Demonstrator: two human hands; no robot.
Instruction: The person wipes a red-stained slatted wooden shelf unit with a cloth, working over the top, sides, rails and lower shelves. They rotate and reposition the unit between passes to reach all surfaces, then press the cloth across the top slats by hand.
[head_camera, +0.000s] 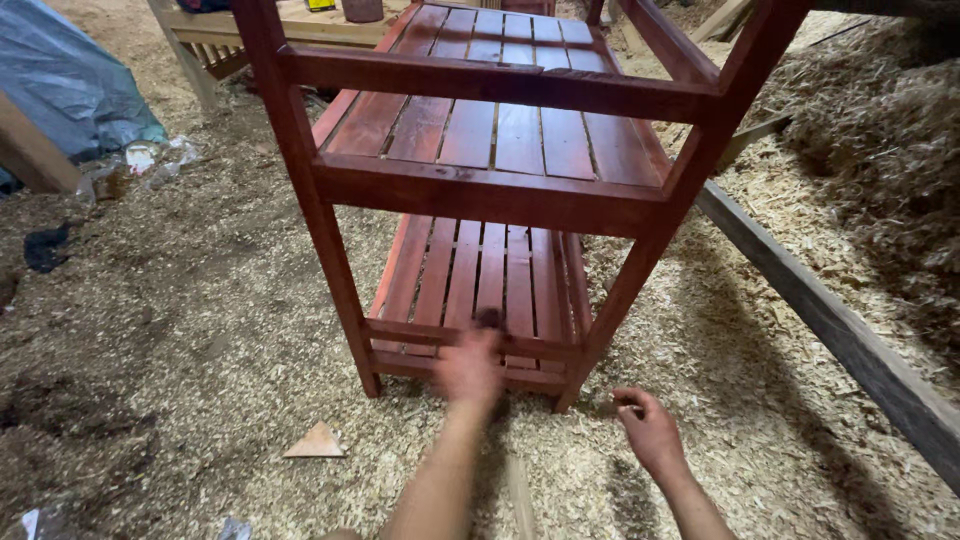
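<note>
The floor (180, 330) around you was covered in wood shavings and sawdust, heaped higher at your right. In front of you stood a red-stained wooden rack (490, 190) with slatted shelves, its legs planted in the shavings. A long dark plank (830, 330) lay on the floor to the right of it, running slantwise toward you. At the far left sat a blue plastic sheet (70, 85), with crumpled clear wrapping just beside it.

Your left hand (468, 368) reached out at the front rail of the rack's lowest shelf (480, 275); it was blurred, so you cannot tell whether its grip was wide, narrow, or on anything. Your right hand (648, 428) hung low over the shavings, just beside the rack's front right leg (610, 320), fingers curled loosely inward with nothing visible in its grip.

A small triangular wood offcut (316, 442) lay on the floor to the left of your left forearm.
</note>
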